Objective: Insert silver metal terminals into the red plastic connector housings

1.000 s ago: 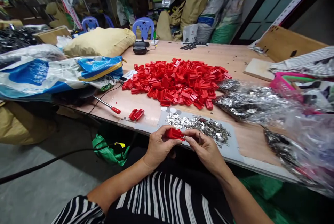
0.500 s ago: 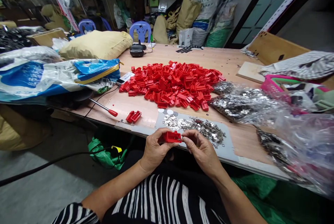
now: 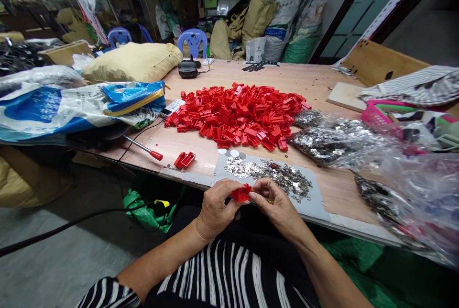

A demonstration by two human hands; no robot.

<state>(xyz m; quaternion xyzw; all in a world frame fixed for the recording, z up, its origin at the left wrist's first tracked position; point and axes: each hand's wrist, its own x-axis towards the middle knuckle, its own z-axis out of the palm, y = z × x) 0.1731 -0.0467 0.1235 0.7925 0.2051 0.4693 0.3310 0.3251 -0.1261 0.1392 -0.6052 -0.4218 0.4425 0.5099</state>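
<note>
A small red plastic box [image 3: 241,194] is pinched by its left end in my left hand [image 3: 218,206], above the table's front edge. At the box's right end, my right hand [image 3: 275,205] has its thumb and forefinger pressed together, touching the rim; what lies between those fingertips is too small to make out. A thin yellowish object shows by the curled fingers of that hand. Just beyond my hands, small metal pieces [image 3: 287,180] are spread over a grey mat [image 3: 317,203]. Behind them rises a big heap of similar red boxes [image 3: 236,114].
Two red boxes [image 3: 184,160] lie apart at left, near a red-tipped metal rod [image 3: 143,148]. Clear bags of metal pieces [image 3: 333,138] and a pink basket [image 3: 380,119] stand right. Sacks [image 3: 132,61] crowd the left side; a black device [image 3: 189,68] sits farther back.
The red box has turned in my fingers and shifted slightly right, with its left end more covered. Both hands stay closed around it; the right hand has tilted a little.
</note>
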